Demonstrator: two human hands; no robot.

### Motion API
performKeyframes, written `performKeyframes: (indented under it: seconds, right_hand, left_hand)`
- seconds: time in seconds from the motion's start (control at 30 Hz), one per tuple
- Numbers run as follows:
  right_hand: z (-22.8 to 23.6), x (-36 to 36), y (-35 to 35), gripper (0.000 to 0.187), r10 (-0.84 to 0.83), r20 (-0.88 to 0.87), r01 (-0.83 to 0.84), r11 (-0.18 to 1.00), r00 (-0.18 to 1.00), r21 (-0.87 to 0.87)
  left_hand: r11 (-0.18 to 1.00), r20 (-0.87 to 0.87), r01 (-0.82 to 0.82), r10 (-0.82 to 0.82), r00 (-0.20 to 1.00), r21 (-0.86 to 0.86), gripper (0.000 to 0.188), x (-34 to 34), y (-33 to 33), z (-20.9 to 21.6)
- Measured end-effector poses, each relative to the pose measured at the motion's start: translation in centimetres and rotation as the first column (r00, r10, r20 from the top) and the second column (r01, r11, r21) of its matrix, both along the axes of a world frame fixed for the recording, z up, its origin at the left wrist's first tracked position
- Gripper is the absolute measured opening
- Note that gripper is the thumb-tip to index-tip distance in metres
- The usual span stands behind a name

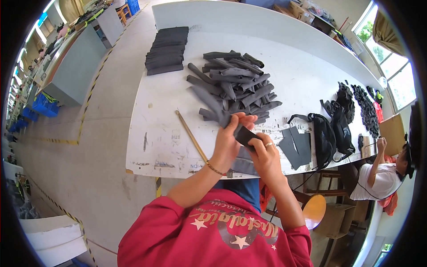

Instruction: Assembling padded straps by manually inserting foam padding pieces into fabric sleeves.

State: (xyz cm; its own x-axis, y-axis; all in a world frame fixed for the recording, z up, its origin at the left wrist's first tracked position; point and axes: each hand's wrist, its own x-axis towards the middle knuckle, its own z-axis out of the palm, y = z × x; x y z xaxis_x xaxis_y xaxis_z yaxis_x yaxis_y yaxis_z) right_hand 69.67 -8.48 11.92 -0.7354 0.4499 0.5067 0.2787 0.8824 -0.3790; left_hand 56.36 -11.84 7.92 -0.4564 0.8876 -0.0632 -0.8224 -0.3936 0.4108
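Observation:
My left hand (pixel 228 141) grips a dark grey fabric tube (pixel 245 135) near the table's front edge. One end of the tube, blurred, sticks out past the thumb toward the far left. On the tube's darker near end, my right hand (pixel 267 156) closes with thumb and fingers. Below my hands another grey fabric piece (pixel 243 164) lies at the table edge, partly hidden. Just beyond them is a loose pile of similar rolled grey tubes (pixel 240 82). A thin wooden stick (pixel 190 135) lies left of my left hand, its near end reaching the wrist.
A neat stack of flat dark pieces (pixel 167 51) lies at the white table's (pixel 147 115) far left. Rightward are flat black panels (pixel 297 149), black bags (pixel 324 140) and a seated co-worker (pixel 378 180). A wooden stool (pixel 314 211) stands beneath the table's right side.

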Motion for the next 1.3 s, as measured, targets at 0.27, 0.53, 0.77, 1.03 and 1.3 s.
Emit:
performKeyframes:
  seconds: [0.27,0.53,0.77,1.03,1.3]
  right_hand:
    - [-1.7,2.0,0.5,0.029,-0.172,-0.088,0.124,0.910,0.981,-0.396]
    - [-2.3,2.4,1.0,0.017,-0.116,-0.265,0.065,0.979,0.957,-0.194]
    - [-2.0,0.9,1.3,0.017,-0.020,-0.327,-0.024,0.991,0.945,-0.131]
    - [-1.1,-2.1,1.7,0.018,0.100,-0.268,-0.103,0.995,0.958,0.001]
    - [-1.6,-0.9,1.6,0.016,0.066,-0.206,-0.109,0.973,0.976,-0.206]
  left_hand:
    - [1.000,-0.053,0.002,0.000,0.999,0.022,0.026,-1.2,0.6,1.1]
    - [0.999,0.021,0.006,-0.007,1.000,0.053,0.028,-0.4,0.4,1.4]
    - [0.987,0.058,0.023,-0.033,0.998,0.162,0.025,-0.2,0.3,1.2]
    - [0.988,0.092,0.046,-0.060,0.994,0.146,0.030,1.3,-0.3,0.4]
    - [0.996,0.026,-0.086,0.085,0.996,0.031,0.029,-2.8,-1.0,2.4]
